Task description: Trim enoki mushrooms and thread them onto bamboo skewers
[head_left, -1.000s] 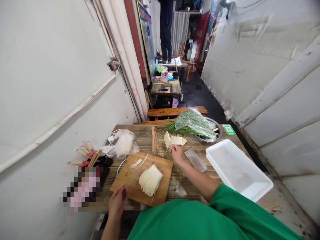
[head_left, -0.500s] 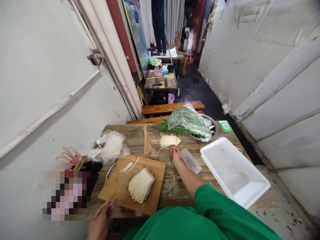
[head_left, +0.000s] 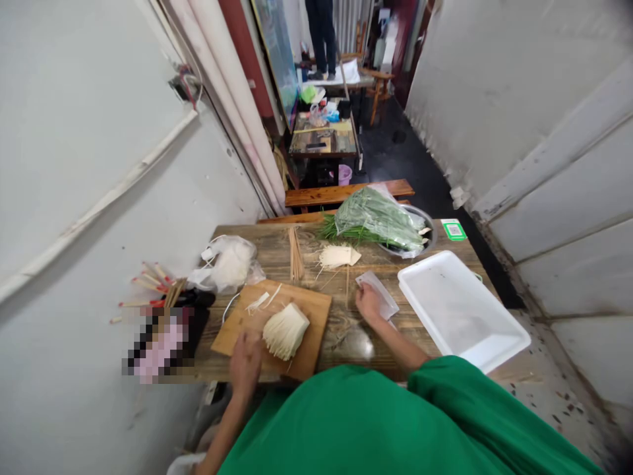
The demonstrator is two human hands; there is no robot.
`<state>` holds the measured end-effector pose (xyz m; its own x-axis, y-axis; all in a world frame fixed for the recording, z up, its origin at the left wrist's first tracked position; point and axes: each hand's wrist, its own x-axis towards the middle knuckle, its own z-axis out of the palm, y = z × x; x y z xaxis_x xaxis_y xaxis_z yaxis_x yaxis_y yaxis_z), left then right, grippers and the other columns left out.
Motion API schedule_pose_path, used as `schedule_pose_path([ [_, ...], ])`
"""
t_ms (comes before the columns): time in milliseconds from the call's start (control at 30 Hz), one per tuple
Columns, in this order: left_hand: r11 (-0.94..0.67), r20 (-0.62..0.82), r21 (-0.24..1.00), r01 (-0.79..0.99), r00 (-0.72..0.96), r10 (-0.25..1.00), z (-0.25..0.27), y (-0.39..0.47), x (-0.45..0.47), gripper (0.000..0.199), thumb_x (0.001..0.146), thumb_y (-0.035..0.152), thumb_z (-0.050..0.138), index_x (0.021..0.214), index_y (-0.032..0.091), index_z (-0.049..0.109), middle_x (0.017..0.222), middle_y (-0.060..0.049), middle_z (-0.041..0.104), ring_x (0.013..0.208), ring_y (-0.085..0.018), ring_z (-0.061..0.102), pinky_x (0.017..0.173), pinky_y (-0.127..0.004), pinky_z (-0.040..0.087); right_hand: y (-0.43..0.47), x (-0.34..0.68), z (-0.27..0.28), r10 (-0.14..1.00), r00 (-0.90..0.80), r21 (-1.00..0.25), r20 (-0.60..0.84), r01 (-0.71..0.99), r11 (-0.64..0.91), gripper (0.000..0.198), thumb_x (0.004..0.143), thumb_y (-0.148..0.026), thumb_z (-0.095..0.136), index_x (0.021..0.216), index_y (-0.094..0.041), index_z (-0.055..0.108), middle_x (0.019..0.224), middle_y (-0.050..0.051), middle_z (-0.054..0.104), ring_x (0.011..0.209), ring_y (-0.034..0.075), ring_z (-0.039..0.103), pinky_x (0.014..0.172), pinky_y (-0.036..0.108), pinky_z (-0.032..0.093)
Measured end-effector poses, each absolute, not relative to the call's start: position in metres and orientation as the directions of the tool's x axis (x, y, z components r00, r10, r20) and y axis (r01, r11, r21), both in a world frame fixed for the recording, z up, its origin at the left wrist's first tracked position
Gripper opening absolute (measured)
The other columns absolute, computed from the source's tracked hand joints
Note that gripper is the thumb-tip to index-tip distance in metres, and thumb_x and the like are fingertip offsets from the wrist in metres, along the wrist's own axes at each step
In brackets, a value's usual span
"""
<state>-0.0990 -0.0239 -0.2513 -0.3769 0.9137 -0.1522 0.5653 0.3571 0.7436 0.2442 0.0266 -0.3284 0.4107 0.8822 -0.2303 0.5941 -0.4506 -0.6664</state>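
A bunch of enoki mushrooms (head_left: 286, 332) lies on the wooden cutting board (head_left: 316, 310), with a few loose strands near the board's top edge. My left hand (head_left: 246, 363) hovers over the board's near left part, left of the bunch; its fingers look curled but are blurred. My right hand (head_left: 368, 303) is closed at the left edge of a flat clear plastic piece (head_left: 383, 295) on the table. Left of that hand, thin wooden skewers (head_left: 347, 285) lie below a flat row of enoki (head_left: 339, 256). More skewers (head_left: 295, 254) lie in a bundle farther left.
A white plastic tray (head_left: 410, 285) sits at the table's right. Behind, bagged green vegetables (head_left: 370, 214) rest over a metal bowl (head_left: 431, 231). A plastic bag (head_left: 232, 260) and red-tipped sticks (head_left: 155, 280) are at the left. Farther off, a person (head_left: 322, 39) stands on a table.
My right hand has left the skewers and moved right to the clear plastic piece. My left hand has moved up and right over the board. The view has shifted slightly.
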Motion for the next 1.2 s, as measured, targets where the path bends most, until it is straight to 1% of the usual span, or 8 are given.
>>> schedule_pose_path([
  [100,0.156,0.002,0.731,0.665,-0.230,0.973,-0.255,-0.020,-0.072,0.060,0.078,0.040,0.053,0.131,0.015,0.038,0.145,-0.013,0.028,0.135,-0.027,0.020,0.111,-0.039,0.013,-0.026,0.265,-0.327,0.902,0.383,-0.555,-0.200,0.714,-0.427,0.042,0.082,-0.021,0.053,0.122,-0.010,0.046,0.118,0.017,0.048,0.112,0.028,0.042,0.096,0.040,0.030],
  [267,-0.073,0.132,0.651,0.756,-0.018,0.991,-0.276,-0.015,-0.032,0.068,0.081,0.047,0.048,0.135,0.010,0.031,0.145,-0.017,0.027,0.136,-0.028,0.015,0.110,-0.046,0.012,-0.078,0.285,-0.331,0.908,0.377,-0.390,-0.185,0.819,-0.420,0.050,0.077,-0.022,0.055,0.124,-0.009,0.043,0.110,0.017,0.049,0.101,0.029,0.045,0.088,0.039,0.032],
  [500,-0.160,0.176,0.502,0.850,0.080,0.981,-0.305,-0.009,-0.013,0.072,0.085,0.048,0.037,0.137,0.000,0.023,0.144,-0.024,0.023,0.135,-0.031,0.012,0.109,-0.052,0.012,-0.077,0.294,-0.339,0.909,0.369,-0.326,-0.196,0.849,-0.415,0.053,0.078,-0.018,0.050,0.129,-0.009,0.038,0.095,0.015,0.052,0.085,0.025,0.051,0.072,0.033,0.038],
  [667,-0.145,0.188,0.453,0.880,0.065,0.980,-0.301,-0.005,-0.013,0.068,0.087,0.046,0.035,0.138,0.002,0.022,0.143,-0.024,0.026,0.135,-0.031,0.016,0.108,-0.051,0.016,-0.099,0.301,-0.315,0.908,0.366,-0.424,-0.205,0.803,-0.420,0.056,0.080,-0.023,0.047,0.132,-0.007,0.033,0.103,0.018,0.051,0.086,0.027,0.053,0.072,0.036,0.040],
  [800,-0.075,0.219,0.453,0.888,-0.030,0.975,-0.284,0.003,-0.016,0.061,0.091,0.037,0.027,0.141,0.004,0.013,0.146,-0.023,0.019,0.136,-0.028,0.011,0.109,-0.051,0.014,-0.106,0.279,-0.291,0.928,0.242,-0.601,-0.283,0.709,-0.369,0.031,0.087,-0.030,0.038,0.108,-0.012,0.051,0.089,0.011,0.059,0.081,0.023,0.058,0.073,0.034,0.044],
  [967,-0.081,0.212,0.427,0.901,-0.013,0.977,-0.276,0.003,-0.003,0.062,0.091,0.036,0.029,0.142,0.005,0.008,0.147,-0.020,0.016,0.137,-0.027,0.009,0.110,-0.050,0.011,-0.069,0.220,-0.283,0.895,-0.013,-0.785,-0.446,0.485,-0.385,0.028,0.092,-0.039,0.028,0.088,-0.018,0.045,0.057,-0.002,0.054,0.042,0.011,0.053,0.040,0.021,0.042],
  [1033,-0.105,0.175,0.398,0.911,0.037,0.984,-0.275,-0.002,0.001,0.062,0.091,0.036,0.031,0.141,0.005,0.011,0.146,-0.021,0.020,0.136,-0.028,0.012,0.110,-0.050,0.013,-0.051,0.204,-0.286,0.864,-0.105,-0.815,-0.492,0.406,-0.414,0.025,0.092,-0.039,0.030,0.085,-0.019,0.042,0.051,-0.006,0.049,0.035,0.009,0.048,0.033,0.018,0.037],
  [1200,-0.003,0.213,0.332,0.943,-0.072,0.974,-0.272,-0.003,-0.003,0.062,0.091,0.034,0.028,0.141,0.003,0.009,0.147,-0.022,0.014,0.137,-0.029,0.007,0.110,-0.051,0.010,-0.025,0.196,-0.293,0.800,-0.234,-0.823,-0.553,0.307,-0.479,0.018,0.090,-0.035,0.037,0.080,-0.020,0.038,0.049,-0.008,0.043,0.031,0.007,0.044,0.029,0.015,0.033],
])
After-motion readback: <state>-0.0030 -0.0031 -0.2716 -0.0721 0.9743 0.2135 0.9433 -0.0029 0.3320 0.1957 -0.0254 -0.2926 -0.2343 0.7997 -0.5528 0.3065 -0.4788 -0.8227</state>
